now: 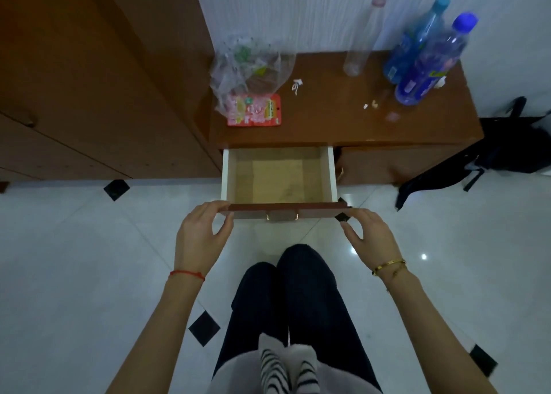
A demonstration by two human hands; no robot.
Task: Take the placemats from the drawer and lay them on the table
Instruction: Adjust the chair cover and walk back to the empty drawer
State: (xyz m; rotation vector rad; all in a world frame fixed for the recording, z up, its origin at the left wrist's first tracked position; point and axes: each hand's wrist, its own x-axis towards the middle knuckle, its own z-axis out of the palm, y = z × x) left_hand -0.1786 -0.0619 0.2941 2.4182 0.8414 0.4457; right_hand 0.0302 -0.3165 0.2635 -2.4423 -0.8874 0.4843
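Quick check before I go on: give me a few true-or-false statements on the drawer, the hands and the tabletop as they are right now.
1. The drawer is pulled open. True.
2. A stack of placemats fills the drawer. False: only its bare bottom panel shows.
3. Both hands are at the drawer front, the left hand at its left end and the right hand at its right end. True.
4. The right hand grips the metal handle. False: neither hand is on the handle.
5. Placemats lie spread on the table. False: it holds bottles, a plastic bag and a red packet.
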